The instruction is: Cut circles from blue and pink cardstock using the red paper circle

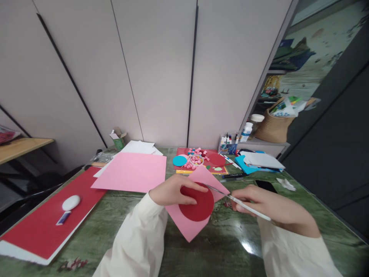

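My left hand (178,191) grips a red paper circle (198,209) laid over a piece of pink paper (187,227), thumb and fingertips pressing on the circle's face. The pink piece sticks out past the circle at the top, right and bottom. In my right hand (256,200) is a pair of scissors (250,208) with white handles. Their blades reach left across the pink paper, close to the circle's upper right edge. Part of the handles is hidden by my right hand.
Left are a large pink sheet (135,173) and a red sheet (72,204) bearing a white oval object (71,202). Behind my hands, pink pieces surround a small round dish (196,160) near a blue circle (180,160). A phone (265,186) lies right.
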The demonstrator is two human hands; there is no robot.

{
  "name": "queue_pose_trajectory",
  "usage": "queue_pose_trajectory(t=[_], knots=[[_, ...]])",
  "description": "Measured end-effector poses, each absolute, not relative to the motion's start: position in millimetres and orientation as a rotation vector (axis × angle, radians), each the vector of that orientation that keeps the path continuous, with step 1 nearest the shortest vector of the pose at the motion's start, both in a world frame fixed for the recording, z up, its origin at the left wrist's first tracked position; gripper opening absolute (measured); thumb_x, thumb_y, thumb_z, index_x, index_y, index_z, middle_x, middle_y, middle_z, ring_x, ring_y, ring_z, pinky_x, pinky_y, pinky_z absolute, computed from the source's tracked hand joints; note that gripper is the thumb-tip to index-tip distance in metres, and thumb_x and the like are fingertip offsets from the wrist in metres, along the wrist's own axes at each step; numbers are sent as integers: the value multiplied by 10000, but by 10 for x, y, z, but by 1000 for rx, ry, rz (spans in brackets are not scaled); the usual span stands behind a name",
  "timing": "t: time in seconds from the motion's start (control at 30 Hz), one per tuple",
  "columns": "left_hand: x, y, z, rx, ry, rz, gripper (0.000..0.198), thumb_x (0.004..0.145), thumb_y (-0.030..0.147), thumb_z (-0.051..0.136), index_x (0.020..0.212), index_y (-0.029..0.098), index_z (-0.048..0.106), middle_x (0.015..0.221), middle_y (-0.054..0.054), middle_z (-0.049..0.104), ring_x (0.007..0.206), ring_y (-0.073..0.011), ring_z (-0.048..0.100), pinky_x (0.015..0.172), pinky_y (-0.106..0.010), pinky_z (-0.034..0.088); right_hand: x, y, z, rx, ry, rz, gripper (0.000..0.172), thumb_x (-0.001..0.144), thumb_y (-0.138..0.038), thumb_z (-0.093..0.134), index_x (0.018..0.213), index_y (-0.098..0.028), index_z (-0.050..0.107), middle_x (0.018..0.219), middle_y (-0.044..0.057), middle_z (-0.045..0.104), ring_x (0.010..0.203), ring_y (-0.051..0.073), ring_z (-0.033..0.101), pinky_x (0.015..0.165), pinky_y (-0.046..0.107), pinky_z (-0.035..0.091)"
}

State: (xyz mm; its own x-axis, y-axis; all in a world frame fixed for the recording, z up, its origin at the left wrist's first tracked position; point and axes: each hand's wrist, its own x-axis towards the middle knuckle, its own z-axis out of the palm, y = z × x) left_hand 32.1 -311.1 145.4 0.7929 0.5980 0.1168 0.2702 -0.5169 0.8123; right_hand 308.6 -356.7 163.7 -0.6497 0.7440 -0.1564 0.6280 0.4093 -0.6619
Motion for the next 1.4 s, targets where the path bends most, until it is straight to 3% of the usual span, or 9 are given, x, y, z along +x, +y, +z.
queue_pose_trajectory(t=[0.6, 1.4], knots=[[364, -3087, 1397, 2177, 587, 428, 443, 692, 168, 646, 1114, 292, 595, 1126, -8, 630, 983, -163, 590, 834, -260, 452, 3039, -3561, 1633, -1234, -2491, 1131, 423, 830, -508, 422, 685, -140, 571, 581, -12, 444, 537, 107, 360, 502, 207, 313], [346, -3071, 1382, 2212, 530, 374, 428, 697, 197, 650, 1114, 278, 599, 1107, -16, 642, 969, -163, 598, 827, -248, 453, 3073, -3545, 1623, -1250, -2542, 1176, 375, 857, -444, 418, 654, -143, 513, 569, -41, 346, 535, 91, 300, 502, 217, 266]])
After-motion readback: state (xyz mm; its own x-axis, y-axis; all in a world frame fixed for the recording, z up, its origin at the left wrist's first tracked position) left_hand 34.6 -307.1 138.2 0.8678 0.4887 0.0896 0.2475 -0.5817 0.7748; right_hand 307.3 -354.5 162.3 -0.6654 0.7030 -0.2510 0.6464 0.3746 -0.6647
